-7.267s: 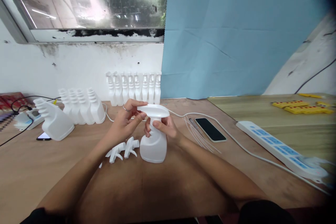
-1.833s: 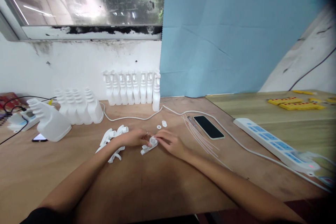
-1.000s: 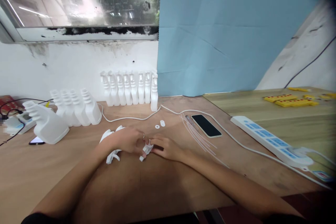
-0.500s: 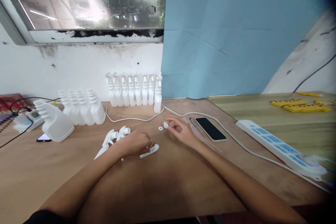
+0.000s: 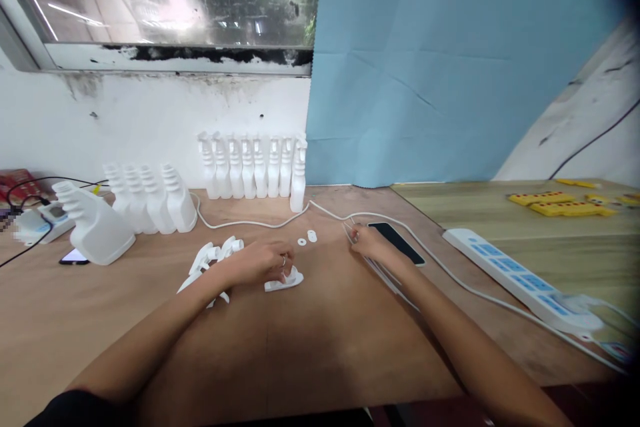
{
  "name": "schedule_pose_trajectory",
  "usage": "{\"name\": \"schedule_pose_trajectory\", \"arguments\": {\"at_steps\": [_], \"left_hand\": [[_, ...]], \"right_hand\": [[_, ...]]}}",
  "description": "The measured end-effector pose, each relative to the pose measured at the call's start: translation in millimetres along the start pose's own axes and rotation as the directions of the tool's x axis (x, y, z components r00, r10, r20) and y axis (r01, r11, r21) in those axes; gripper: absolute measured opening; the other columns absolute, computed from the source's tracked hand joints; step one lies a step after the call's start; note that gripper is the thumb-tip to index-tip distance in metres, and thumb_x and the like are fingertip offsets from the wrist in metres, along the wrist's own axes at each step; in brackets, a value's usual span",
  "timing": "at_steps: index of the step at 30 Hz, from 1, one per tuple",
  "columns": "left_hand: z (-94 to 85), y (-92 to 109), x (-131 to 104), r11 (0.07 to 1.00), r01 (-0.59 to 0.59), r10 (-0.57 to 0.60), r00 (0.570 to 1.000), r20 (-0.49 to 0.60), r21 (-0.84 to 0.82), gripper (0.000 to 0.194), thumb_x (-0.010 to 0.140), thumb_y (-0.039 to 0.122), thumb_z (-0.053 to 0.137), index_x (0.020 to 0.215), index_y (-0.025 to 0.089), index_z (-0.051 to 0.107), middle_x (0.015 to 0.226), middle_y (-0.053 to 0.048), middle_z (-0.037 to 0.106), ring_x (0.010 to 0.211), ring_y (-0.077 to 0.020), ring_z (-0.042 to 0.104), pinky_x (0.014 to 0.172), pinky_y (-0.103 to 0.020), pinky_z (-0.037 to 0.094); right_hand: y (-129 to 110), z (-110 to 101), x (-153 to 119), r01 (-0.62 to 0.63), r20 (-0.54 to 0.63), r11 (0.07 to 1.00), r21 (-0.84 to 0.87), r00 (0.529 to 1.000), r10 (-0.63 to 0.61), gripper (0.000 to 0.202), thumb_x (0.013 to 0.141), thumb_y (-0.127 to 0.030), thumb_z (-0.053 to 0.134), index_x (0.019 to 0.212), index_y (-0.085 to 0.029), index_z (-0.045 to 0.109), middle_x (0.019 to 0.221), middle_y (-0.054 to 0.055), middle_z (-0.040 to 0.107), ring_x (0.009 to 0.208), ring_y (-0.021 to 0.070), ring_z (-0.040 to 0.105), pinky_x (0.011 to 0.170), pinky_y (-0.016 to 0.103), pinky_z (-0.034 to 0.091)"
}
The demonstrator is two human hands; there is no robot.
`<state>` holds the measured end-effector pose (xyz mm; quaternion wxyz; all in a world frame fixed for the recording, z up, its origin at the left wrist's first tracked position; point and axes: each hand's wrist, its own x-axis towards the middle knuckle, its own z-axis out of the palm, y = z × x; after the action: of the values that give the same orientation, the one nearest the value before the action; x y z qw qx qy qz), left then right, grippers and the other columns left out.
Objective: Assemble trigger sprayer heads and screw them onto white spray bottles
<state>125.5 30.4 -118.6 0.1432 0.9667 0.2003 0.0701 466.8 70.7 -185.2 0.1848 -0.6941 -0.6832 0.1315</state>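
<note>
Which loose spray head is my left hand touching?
The rightmost loose spray head, under your left hand; the others lie grouped farther left, partly hidden by your left forearm.

The left hand [image 5: 267, 260] touches a white plastic piece [image 5: 286, 282] on the desk [image 5: 310, 353]. From that piece, washers [image 5: 312, 237] lie at one o'clock; at two, the right hand [image 5: 369, 240] touches thin tubes [image 5: 384, 275]. Bottles with spray heads [image 5: 248, 173] stand between eleven and twelve, more bottles [image 5: 157, 207] at ten.
</note>
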Motion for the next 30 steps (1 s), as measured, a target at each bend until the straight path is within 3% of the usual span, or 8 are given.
{"name": "schedule_pose_trajectory", "arguments": {"at_steps": [3,7,9,13,18,21,24,30], "left_hand": [[4.4,-2,0,0.997,-0.016,0.017,1.0,0.025,-0.076,0.016,0.096,0.018,0.053,0.089,0.018,0.067,0.116,-0.003,0.066,0.1,-0.0171,0.063,0.082,-0.024,0.042],[9.0,-6,-1,0.995,-0.003,0.006,1.0,0.031,-0.099,0.016,0.096,0.02,0.053,0.089,0.018,0.067,0.114,-0.002,0.069,0.094,-0.0159,0.065,0.077,-0.023,0.042],[9.8,-7,0,0.995,-0.002,0.004,1.0,0.02,-0.104,0.015,0.096,0.022,0.054,0.088,0.018,0.067,0.111,-0.003,0.069,0.091,-0.0159,0.066,0.076,-0.023,0.042],[9.5,-5,1,0.99,0.074,-0.073,0.997,0.011,-0.12,0.007,0.092,0.022,0.059,0.096,0.019,0.064,0.1,-0.002,0.07,0.085,-0.0163,0.065,0.072,-0.023,0.042],[12.4,-6,1,0.994,0.091,-0.091,0.996,0.002,-0.068,0.016,0.091,0.02,0.059,0.107,0.022,0.063,0.108,-0.002,0.07,0.091,-0.0182,0.066,0.075,-0.024,0.043],[15.6,-9,1,0.997,0.034,-0.034,0.999,0.003,-0.065,0.015,0.094,0.02,0.056,0.103,0.02,0.067,0.112,-0.005,0.07,0.098,-0.0194,0.066,0.083,-0.025,0.044],[16.5,-9,1,0.998,0.027,-0.028,1.0,-0.002,-0.063,0.017,0.094,0.02,0.056,0.105,0.02,0.068,0.11,-0.005,0.071,0.098,-0.0197,0.067,0.083,-0.025,0.044],[12.0,-2,5,0.983,0.161,-0.159,0.987,0.029,-0.088,0.019,0.088,0.017,0.061,0.105,0.02,0.068,0.094,-0.003,0.072,0.083,-0.0183,0.066,0.07,-0.024,0.042]], "right_hand": [[-6,-4,-3,0.008,-0.037,0.997,0.079,0.999,-0.006,0.021,0.055,-0.007,0.061,0.072,-0.019,0.057,0.052,-0.006,0.047,0.051,0.0123,0.044,0.053,0.024,0.029],[-19,-22,-11,0.102,-0.061,0.957,0.272,0.994,-0.089,0.023,0.07,-0.024,0.054,0.091,-0.02,0.063,0.06,-0.004,0.05,0.055,0.0128,0.046,0.056,0.025,0.034],[-26,-33,-14,0.144,-0.059,0.83,0.539,0.989,-0.134,0.028,0.075,-0.032,0.051,0.096,-0.02,0.065,0.069,-0.001,0.055,0.059,0.014,0.049,0.058,0.027,0.038],[-40,-42,-20,0.189,-0.131,0.405,0.894,0.977,-0.168,0.035,0.073,-0.037,0.063,0.107,-0.026,0.063,0.09,0.003,0.06,0.074,0.0164,0.057,0.065,0.031,0.047],[-58,-29,-30,0.14,-0.113,0.259,0.956,0.987,-0.115,0.032,0.078,-0.045,0.072,0.1,-0.024,0.066,0.079,0.0,0.061,0.062,0.0118,0.056,0.057,0.026,0.046],[-73,-22,-42,0.148,-0.113,0.255,0.956,0.982,-0.148,0.034,0.082,-0.051,0.069,0.096,-0.02,0.068,0.071,0.001,0.06,0.057,0.0118,0.055,0.048,0.023,0.041],[-90,-16,-57,0.212,-0.129,0.357,0.909,0.961,-0.244,0.038,0.085,-0.055,0.064,0.09,-0.017,0.069,0.068,0.002,0.062,0.055,0.0128,0.056,0.046,0.024,0.041],[-111,9,-76,0.362,-0.158,0.488,0.794,0.899,-0.409,0.045,0.091,-0.057,0.054,0.083,-0.016,0.069,0.065,0.002,0.062,0.053,0.0109,0.054,0.049,0.024,0.041]]}}
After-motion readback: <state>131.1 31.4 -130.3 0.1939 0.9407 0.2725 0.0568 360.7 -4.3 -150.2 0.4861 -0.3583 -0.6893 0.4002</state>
